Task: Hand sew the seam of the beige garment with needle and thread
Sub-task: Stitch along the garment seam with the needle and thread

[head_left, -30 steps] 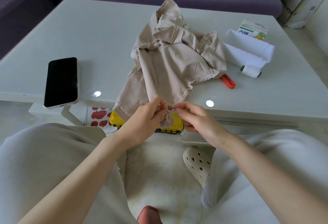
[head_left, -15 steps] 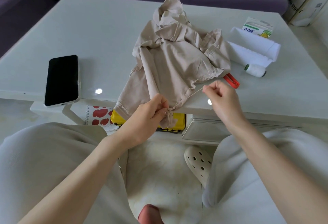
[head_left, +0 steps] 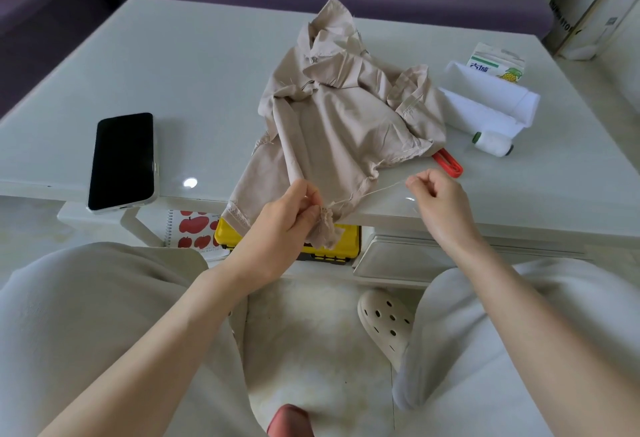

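The sewing looks to be in mid-stitch: the left hand pinches a bunched corner of the crumpled beige cloth garment just over the near edge of the pale glossy worktop. The right hand, held well apart from it, pinches the far end of a thin pale sewing thread drawn taut from that bunched corner. I'd judge a stitch is being pulled through. The puckered cloth at the pinch suggests some stitching is in, but how much seam is closed and how much is left I cannot tell, since most of the garment lies heaped on the worktop. The needle is too small to make out; presumably it sits in the right fingers. By count: one garment, one strand of thread, two hands, and one white thread spool beside one folded white cloth. There is also one red plastic-handled tool poking out from under the garment, one black smartphone to the left, and one small carton with a pineapple print at the back.
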`<control>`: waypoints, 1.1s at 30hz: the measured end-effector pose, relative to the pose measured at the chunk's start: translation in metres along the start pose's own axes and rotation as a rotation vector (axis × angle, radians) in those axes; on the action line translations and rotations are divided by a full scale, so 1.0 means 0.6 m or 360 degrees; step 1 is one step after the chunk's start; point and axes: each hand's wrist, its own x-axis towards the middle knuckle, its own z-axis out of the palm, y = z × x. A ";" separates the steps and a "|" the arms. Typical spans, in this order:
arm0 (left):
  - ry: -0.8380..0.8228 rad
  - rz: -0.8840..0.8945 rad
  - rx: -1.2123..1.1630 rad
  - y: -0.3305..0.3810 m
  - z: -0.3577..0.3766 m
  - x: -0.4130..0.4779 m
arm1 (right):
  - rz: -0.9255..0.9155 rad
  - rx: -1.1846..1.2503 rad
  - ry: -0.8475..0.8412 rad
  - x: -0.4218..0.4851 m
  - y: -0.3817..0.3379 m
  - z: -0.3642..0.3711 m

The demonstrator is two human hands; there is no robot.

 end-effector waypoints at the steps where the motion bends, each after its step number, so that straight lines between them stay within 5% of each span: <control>1: 0.0023 -0.0005 0.0003 -0.001 -0.001 0.000 | -0.0001 0.0007 -0.0016 -0.004 -0.006 0.000; 4: 0.0139 -0.0010 0.0048 -0.001 -0.003 0.002 | -0.0037 0.0097 -0.0014 -0.017 -0.020 0.004; 8: 0.0205 -0.0035 0.0040 -0.001 -0.001 0.007 | -0.0489 0.0142 0.0009 -0.039 -0.034 0.018; 15: 0.0241 -0.0115 -0.0129 0.000 0.002 0.011 | -0.0881 -0.0097 -0.0296 -0.043 -0.055 0.043; 25: 0.0388 -0.0224 -0.0372 0.011 0.003 0.017 | -0.0338 0.0313 -0.0783 -0.049 -0.105 0.055; 33: 0.0364 -0.0274 -0.0491 0.017 0.004 0.022 | -0.0064 0.0563 -0.0833 -0.033 -0.098 0.073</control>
